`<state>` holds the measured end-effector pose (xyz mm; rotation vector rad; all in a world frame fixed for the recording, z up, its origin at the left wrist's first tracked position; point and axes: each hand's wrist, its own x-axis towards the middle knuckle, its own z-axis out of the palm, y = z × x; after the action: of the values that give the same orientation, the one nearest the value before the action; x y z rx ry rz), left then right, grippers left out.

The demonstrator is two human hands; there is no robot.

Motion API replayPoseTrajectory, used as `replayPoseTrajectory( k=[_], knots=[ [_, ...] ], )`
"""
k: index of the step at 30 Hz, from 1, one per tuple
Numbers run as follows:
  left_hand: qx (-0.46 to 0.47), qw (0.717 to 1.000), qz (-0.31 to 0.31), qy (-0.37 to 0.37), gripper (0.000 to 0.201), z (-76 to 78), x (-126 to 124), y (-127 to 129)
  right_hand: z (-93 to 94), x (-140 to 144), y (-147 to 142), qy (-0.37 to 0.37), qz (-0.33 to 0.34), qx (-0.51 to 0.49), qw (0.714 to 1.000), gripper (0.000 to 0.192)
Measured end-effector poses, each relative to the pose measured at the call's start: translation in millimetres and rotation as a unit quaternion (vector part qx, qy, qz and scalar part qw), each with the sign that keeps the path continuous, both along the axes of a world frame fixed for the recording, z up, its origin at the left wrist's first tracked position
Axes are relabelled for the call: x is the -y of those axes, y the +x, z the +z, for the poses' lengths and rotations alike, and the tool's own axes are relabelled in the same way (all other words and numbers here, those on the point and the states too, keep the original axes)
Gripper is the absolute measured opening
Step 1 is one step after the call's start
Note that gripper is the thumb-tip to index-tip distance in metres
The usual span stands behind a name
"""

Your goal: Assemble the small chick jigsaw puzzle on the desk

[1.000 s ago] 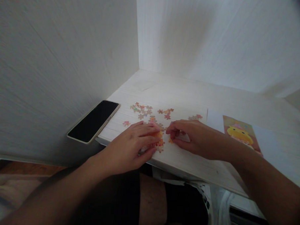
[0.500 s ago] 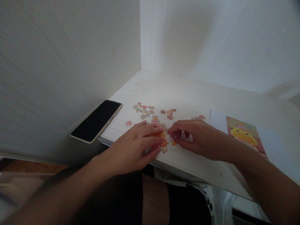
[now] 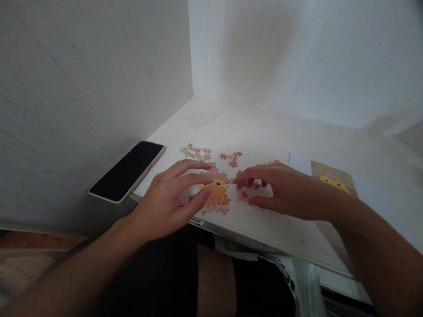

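Observation:
A partly joined jigsaw puzzle [image 3: 218,194] with a yellow-orange face and pink parts lies near the table's front edge. Over its left side is my left hand [image 3: 171,194], fingers spread and thumb apart, hiding some of it; whether the fingertips touch it I cannot tell. To the right of the puzzle, my right hand [image 3: 280,189] is low over the table, thumb and fingers apart, holding nothing that I can see. A loose orange puzzle piece [image 3: 243,196] lies between its thumb and the puzzle, and purple pieces show by its fingers.
More loose puzzle pieces [image 3: 196,151] lie behind the puzzle, with a small cluster [image 3: 232,158] to their right. A phone [image 3: 128,171] juts over the table's left edge. A printed picture sheet [image 3: 331,180] is partly behind my right forearm. White walls border the table.
My left hand has drawn back leftward and lifted its fingers, uncovering more of the yellow face. My right thumb and fingers have spread apart. The view has shifted slightly.

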<state>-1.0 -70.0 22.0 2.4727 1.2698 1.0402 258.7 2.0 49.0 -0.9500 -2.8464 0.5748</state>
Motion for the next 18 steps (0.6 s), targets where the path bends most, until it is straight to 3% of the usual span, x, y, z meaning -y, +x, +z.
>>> replayPoseTrajectory(
  k=[10,18],
  knots=[
    [0.044,0.998,0.042,0.022,0.017,-0.9,-4,-1,-3.4,-3,0,-0.032,-0.017,-0.023,0.999,0.025],
    [-0.070,0.996,-0.051,-0.037,0.027,-8.8,-1,1,-9.7,-1,-12,-0.055,-0.002,-0.062,0.997,0.014]
  ],
)
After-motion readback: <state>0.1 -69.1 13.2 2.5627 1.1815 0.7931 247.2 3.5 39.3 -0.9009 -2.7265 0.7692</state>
